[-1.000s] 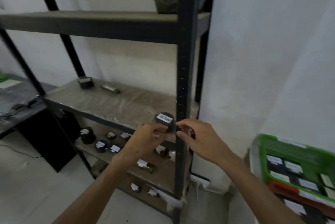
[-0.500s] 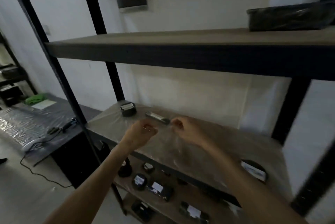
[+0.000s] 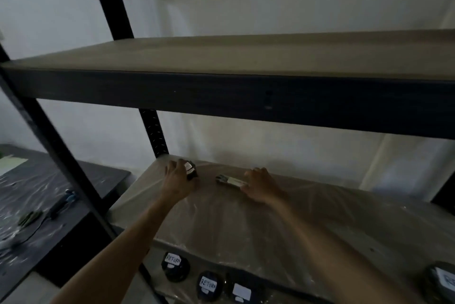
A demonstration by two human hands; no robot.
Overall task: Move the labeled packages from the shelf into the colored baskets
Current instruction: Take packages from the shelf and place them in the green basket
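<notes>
With both arms stretched deep over the plastic-covered shelf board (image 3: 246,217), the person goes for two packages at once, and that explains the wide reach: both sit close to the board's back edge, toward its left rear corner. The left hand (image 3: 179,180) is curled around the small dark package (image 3: 191,170), its white label showing between the fingers; the grip looks closed on it, though whether it is lifted off the board I cannot tell. The right hand (image 3: 258,185) lies just beside the flat, long package (image 3: 231,180), fingertips touching its right end; the fingers look bent but whether they have actually clamped it is not clear. My read: a double pick-up, saving a trip. On the lower shelf near its front edge wait two round packages marked RETURN (image 3: 173,260) (image 3: 208,285) and another with a blank-looking label (image 3: 241,292). A further labelled package (image 3: 443,281) rests at the board's front right corner. No baskets are in view, so plenty remains.
</notes>
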